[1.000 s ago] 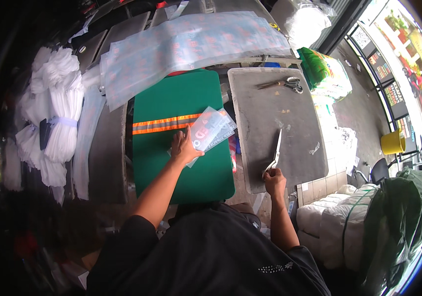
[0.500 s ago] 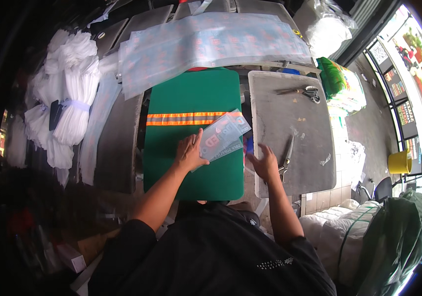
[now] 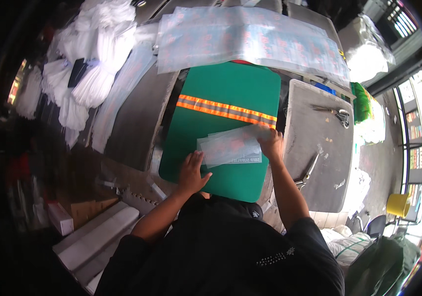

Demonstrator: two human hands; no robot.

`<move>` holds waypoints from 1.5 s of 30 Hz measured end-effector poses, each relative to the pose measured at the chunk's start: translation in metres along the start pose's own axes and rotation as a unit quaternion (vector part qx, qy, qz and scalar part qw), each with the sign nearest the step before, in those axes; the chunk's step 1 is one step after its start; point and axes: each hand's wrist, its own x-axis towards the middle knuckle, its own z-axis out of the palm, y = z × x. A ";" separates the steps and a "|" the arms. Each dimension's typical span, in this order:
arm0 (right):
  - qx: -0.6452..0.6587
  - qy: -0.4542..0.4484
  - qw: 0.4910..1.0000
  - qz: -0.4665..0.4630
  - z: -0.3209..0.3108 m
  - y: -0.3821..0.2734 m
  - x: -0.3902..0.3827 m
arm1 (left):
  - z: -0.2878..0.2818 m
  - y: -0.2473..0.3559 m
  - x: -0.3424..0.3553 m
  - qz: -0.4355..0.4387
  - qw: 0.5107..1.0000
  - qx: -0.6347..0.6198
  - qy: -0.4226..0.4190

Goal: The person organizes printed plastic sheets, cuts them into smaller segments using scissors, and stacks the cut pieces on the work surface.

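A green padded board (image 3: 228, 79) carries an orange and grey reflective band (image 3: 225, 111). Just below the band lie overlapping translucent printed film pieces (image 3: 228, 147). My right hand (image 3: 271, 144) pinches their right end. My left hand (image 3: 192, 172) rests on the board by their left end, fingers apart and holding nothing. On the grey board (image 3: 327, 192) to the right lie long silver-bladed scissors (image 3: 308, 172) and, farther up, dark-handled scissors (image 3: 341, 116).
Bunches of white fabric (image 3: 100, 79) lie at the left, and large printed translucent sheets (image 3: 243, 37) across the back. Cardboard boxes (image 3: 80, 214) sit low at the left. A yellow bucket (image 3: 397, 203) and bulky wrapped bundles (image 3: 383, 264) are at the right.
My right hand has let go of the long scissors and taken hold of the film pieces, which have shifted below the band and turned nearly horizontal. The head view has shifted.
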 end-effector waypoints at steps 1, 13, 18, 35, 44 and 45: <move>0.001 -0.002 1.000 0.008 0.000 -0.002 -0.011 | 0.001 0.003 -0.001 0.022 0.999 -0.004 0.041; 0.207 -0.148 0.963 0.089 -0.006 0.023 -0.058 | -0.006 0.005 0.008 0.017 0.985 -0.169 -0.004; 0.369 -0.257 0.893 -0.002 -0.012 0.036 -0.058 | -0.007 -0.011 0.023 -0.063 0.954 -0.291 0.026; 0.445 -0.173 0.877 -0.062 0.006 0.005 -0.065 | -0.009 -0.045 0.040 -0.158 0.834 -0.522 0.083; 0.381 -0.135 0.906 -0.125 0.007 0.004 -0.064 | -0.006 -0.049 0.047 -0.148 0.883 -0.429 0.118; 0.390 -0.139 0.903 -0.118 0.006 0.003 -0.065 | -0.011 -0.047 0.047 -0.145 0.865 -0.465 0.120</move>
